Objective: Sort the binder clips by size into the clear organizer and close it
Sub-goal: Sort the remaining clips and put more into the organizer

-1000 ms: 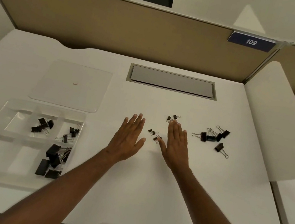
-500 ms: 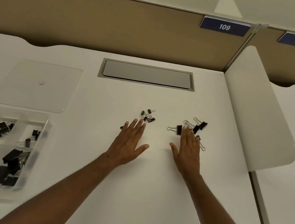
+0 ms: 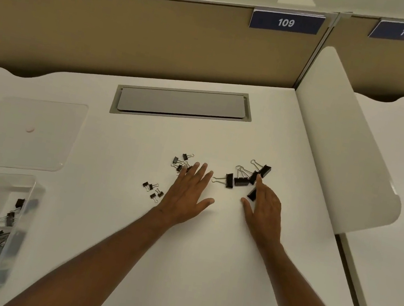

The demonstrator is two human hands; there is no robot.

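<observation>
— Where do we stand? Both hands lie flat and spread on the white counter (image 3: 203, 261), holding nothing.

— Our left hand (image 3: 188, 191) touches the small black metal binder clips (image 3: 180, 162); our right hand (image 3: 264, 207) reaches the medium black clips (image 3: 242, 180). The clear plastic organizer (image 3: 24, 202) sits far left.

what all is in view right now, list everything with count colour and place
small black binder clips: about nine, loose in two clusters by the left hand
medium black binder clips: about five, loose by the right hand's fingertips
clear plastic organizer: one, lower left, open, holding black clips in several compartments
clear flat lid: one, lying on the desk behind the organizer
grey cable hatch: one, set into the desk's far middle
white desk: one, under everything
blue number plates: two, 109 and 110, on the tan partition
left hand: flat, fingers straight
right hand: flat, fingers straight
</observation>
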